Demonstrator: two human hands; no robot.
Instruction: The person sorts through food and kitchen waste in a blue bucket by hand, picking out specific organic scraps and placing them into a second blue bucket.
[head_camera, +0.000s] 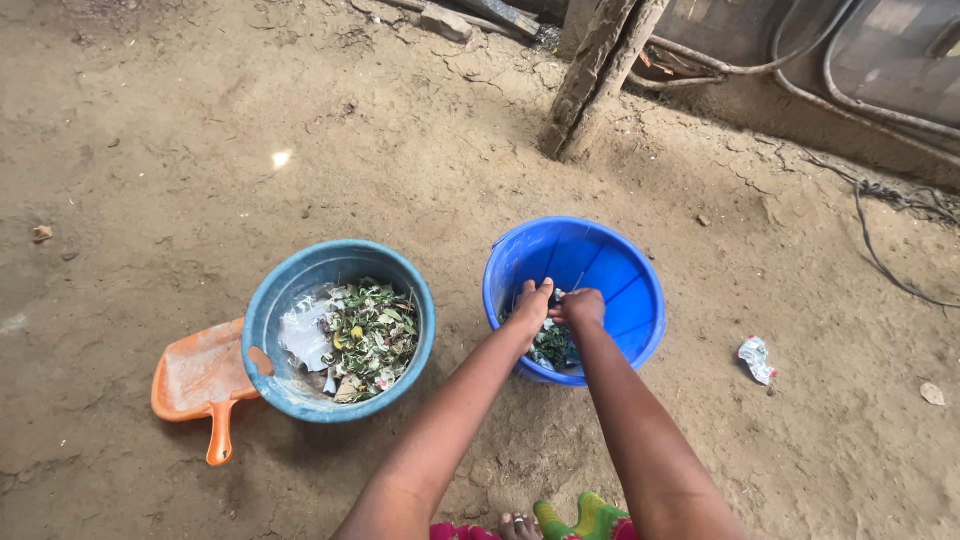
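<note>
Both hands down inside a bright blue plastic basin (610, 270), standing on bare packed earth (180, 150) right of centre. Left hand (532, 302) with fingers pointing away, pressed down onto a heap of dark green chopped leaves (553, 347) at the near side of the basin floor. Right hand (581, 307) curled into a loose fist just beside it, knuckles up, almost touching the left hand. Hard to tell whether either hand actually grips any leaves: fingertips hidden by the hands themselves. Leaves directly beneath and slightly nearer than both hands, touching or very close to the palms.

To the left, close to the blue basin but apart from it, a paler blue round bowl (265, 330) holding a mix of green and yellowish leaf scraps and stalks (370, 338) on its right half, with a crumpled clear plastic sheet (303, 335) on its left half. Tucked under that bowl's left edge, an orange plastic dustpan (200, 378), handle toward the near side.

Far behind the basin, two leaning wooden posts (598, 75) set in the ground, hoses (860, 100) along the far right. To the right of the basin, a crumpled wrapper (757, 359) on the dirt. At the near edge, a foot in a green sandal (585, 518).
</note>
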